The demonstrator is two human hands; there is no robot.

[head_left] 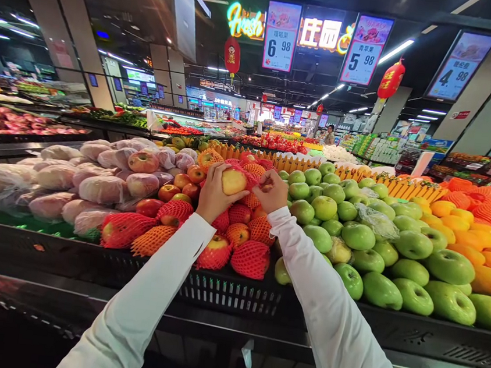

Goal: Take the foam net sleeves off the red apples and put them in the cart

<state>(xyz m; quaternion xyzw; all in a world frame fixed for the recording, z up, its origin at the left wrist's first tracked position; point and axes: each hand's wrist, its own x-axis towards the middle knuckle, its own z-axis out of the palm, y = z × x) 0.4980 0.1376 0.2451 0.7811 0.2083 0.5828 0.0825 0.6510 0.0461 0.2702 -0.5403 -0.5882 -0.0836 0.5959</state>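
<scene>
My left hand (213, 197) is wrapped round a pale yellow apple (233, 182), holding it up above the middle of the fruit display. Close to the apple's right side, my right hand (273, 193) pinches a red foam net (252, 177), which appears to sit partly against the apple. Below both hands lie red apples in red and orange foam nets, such as a netted apple (214, 253) at the front. Bare red apples (191, 190) rest just left of my left hand. Green apples (304, 211) begin right beside my right hand.
Plastic-wrapped apples (102, 189) fill the left of the display. Orange-yellow fruit (470, 239) lies at the far right. A black slotted tray edge (234, 295) runs along the front. Price screens (282, 38) hang overhead, and a person (330, 135) stands far back.
</scene>
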